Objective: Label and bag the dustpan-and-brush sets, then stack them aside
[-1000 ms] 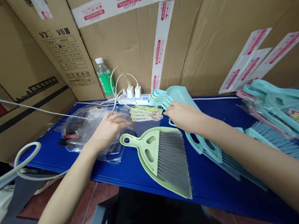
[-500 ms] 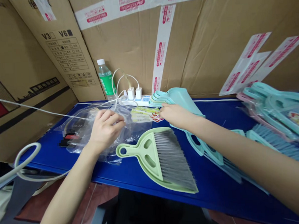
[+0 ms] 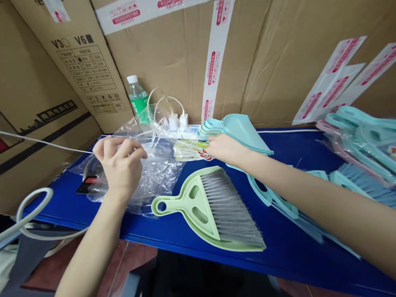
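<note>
My left hand (image 3: 121,165) is closed over the pile of clear plastic bags (image 3: 159,167), its fingers curled on the film; the fingertips are partly hidden. Thin plastic rises beside it towards the bottle. My right hand (image 3: 226,148) reaches across to the stack of printed paper cards (image 3: 188,150), fingers pressed together at their right end. Directly in front of me lies a light green dustpan (image 3: 188,217) with a grey-bristled brush (image 3: 228,208) nested in it. Behind my right hand sit stacked light blue dustpans (image 3: 245,129).
Light blue brushes (image 3: 282,206) lie under my right forearm. Bagged blue and pink dustpan sets (image 3: 374,136) are piled at the right. A green-labelled bottle (image 3: 138,100) and a power strip (image 3: 192,130) with white plugs stand against the cardboard boxes (image 3: 174,57). A cable crosses the left.
My left hand has moved left and slightly up, and the plastic film has spread and lifted near the bottle. My right hand has shifted slightly left over the cards.
</note>
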`<state>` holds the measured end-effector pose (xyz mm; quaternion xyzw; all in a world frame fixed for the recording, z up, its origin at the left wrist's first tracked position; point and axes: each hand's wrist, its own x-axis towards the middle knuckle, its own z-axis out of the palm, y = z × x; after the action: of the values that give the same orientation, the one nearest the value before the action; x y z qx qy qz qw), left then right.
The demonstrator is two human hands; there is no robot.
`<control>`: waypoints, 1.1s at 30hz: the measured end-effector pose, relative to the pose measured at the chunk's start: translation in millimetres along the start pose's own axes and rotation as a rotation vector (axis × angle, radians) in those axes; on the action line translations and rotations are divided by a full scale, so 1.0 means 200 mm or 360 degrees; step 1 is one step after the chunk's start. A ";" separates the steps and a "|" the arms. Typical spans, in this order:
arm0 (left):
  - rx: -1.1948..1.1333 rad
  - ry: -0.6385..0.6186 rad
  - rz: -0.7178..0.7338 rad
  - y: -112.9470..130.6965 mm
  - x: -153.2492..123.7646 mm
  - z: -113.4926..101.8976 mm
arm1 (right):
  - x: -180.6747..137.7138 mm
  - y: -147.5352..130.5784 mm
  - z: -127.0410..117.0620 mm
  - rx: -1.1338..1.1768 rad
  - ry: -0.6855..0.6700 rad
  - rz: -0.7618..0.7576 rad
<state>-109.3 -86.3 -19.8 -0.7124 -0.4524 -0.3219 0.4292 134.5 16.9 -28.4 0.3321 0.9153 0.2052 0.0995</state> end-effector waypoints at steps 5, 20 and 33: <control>-0.0015 -0.0407 -0.0137 -0.04 -0.02 0.03 | -0.02 0.01 -0.02 -0.0001 0.0099 -0.0012; 0.0042 -0.0820 -0.0014 -0.03 -0.05 0.05 | -0.19 0.00 -0.20 0.0074 0.0270 -0.0032; -0.1084 -0.1046 0.0163 0.14 0.00 0.04 | -0.57 -0.25 -0.09 0.0007 0.1128 -0.0562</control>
<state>-84.2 -85.9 -32.5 -0.8981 -0.3971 -0.1879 0.0207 186.4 -98.4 -28.8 0.0782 0.9364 0.2848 -0.1897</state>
